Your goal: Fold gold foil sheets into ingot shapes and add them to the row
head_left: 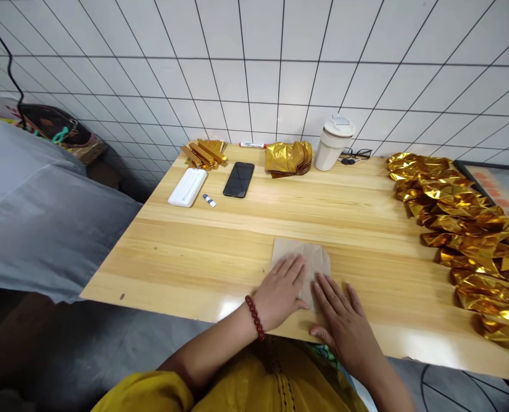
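Observation:
A sheet of plain brownish paper (321, 257) with crease lines lies flat near the front edge of the wooden table. My left hand (280, 292), with a dark red bead bracelet (254, 317) at its wrist, rests flat on the paper's left part, fingers stretched out. At the paper's lower right, my right hand (342, 315) lies with its fingertips on the sheet's edge and its fingers apart. Neither hand grasps anything. Both palms hide the lower part of the paper.
Shiny gold foil pieces (469, 229) line the table's right side. At the back are gold foil strips (205, 154), a gold foil stack (289, 158), a marker (252, 145), a cup (334, 143) and glasses (357, 154). A phone (238, 179) and white power bank (188, 187) lie left.

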The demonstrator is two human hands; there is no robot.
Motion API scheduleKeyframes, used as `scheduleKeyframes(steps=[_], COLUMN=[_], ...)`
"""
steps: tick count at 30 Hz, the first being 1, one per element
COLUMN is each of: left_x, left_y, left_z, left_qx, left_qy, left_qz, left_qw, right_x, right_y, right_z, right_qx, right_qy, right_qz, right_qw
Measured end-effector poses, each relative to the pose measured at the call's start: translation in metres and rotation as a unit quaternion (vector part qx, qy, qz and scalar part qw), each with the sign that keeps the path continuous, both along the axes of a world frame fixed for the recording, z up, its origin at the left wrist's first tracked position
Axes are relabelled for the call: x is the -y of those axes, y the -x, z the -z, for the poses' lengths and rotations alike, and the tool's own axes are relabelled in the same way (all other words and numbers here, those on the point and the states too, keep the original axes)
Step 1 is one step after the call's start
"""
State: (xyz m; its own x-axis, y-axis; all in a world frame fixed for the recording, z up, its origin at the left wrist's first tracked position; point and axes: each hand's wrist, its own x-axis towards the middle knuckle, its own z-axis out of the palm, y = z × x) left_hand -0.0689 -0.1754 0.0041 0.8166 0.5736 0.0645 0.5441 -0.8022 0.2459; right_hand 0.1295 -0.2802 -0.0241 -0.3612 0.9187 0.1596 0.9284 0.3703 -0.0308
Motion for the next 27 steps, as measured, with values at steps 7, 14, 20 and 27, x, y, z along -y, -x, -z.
scheduleKeyframes(steps=[7, 14, 20, 27], left_x=[0.017, 0.018, 0.028, 0.049], left_y=[0.009, 0.017, 0.028, 0.036], left_z=[0.018, 0.017, 0.016, 0.011], left_qx=[0.006, 0.020, 0.019, -0.013], left_qy=[0.019, 0.011, -0.002, 0.029], left_qz=[-0.037, -0.071, -0.073, -0.016], left_qw=[0.999, 0.997, 0.997, 0.999], right_x=[-0.012, -0.046, -0.027, -0.006], right_y=[0.002, 0.024, 0.009, 0.011], right_z=[-0.015, -0.002, -0.001, -0.007], right_qx=[-0.045, -0.052, -0.036, -0.043], right_qy=[0.009, 0.021, -0.005, 0.066], right_qz=[0.029, -0.010, 0.019, -0.006], right_qw=[0.999, 0.998, 0.999, 0.997])
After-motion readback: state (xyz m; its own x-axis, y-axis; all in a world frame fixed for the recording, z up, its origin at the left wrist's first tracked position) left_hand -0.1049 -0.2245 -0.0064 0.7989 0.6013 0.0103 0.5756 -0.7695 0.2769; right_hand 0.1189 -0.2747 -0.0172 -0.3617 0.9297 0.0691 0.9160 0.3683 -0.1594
